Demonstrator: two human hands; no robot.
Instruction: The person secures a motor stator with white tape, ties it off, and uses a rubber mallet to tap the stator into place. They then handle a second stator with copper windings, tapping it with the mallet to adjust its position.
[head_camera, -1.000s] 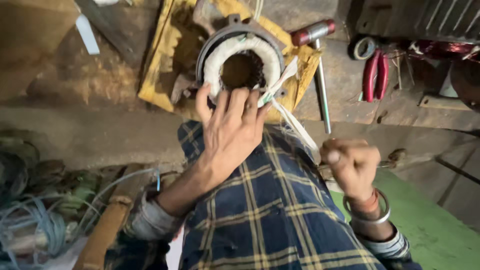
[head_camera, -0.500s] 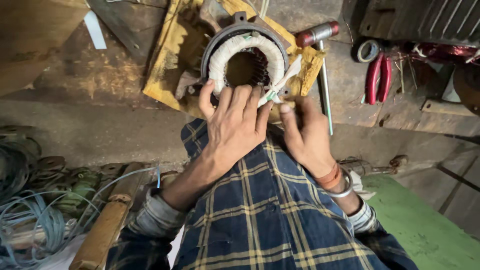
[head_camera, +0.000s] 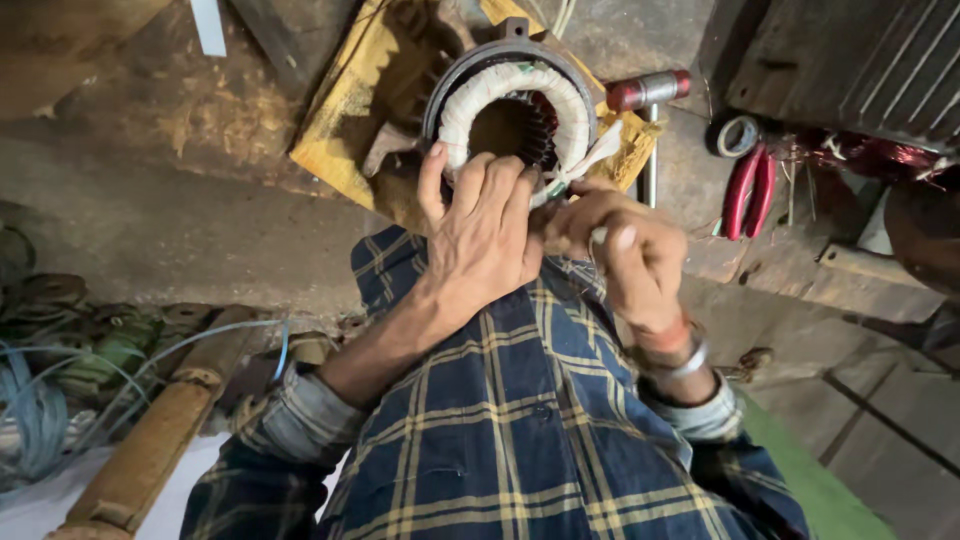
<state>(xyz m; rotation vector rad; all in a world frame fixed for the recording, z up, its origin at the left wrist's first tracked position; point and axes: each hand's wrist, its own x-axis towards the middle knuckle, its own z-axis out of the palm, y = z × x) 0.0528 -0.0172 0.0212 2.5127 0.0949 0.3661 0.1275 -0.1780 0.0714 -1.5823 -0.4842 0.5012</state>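
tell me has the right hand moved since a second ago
Yes. The right hand has come up from beside the checked shirt to the rim of the motor stator, next to the left hand.

Right hand (head_camera: 622, 250) brought in from well out beside the knee, where it had pulled a white cord taut a second ago, up to the lower right rim of the round metal motor stator with white-taped winding (head_camera: 515, 100). Half a second ago laid flat there with fingers stretched toward the white tape strand (head_camera: 590, 155); now curled and pinched just beneath that strand, knuckles turned toward the camera, thumb brought close against the left hand (head_camera: 487, 222). Long slack cord across the checked blue lap gone from sight.
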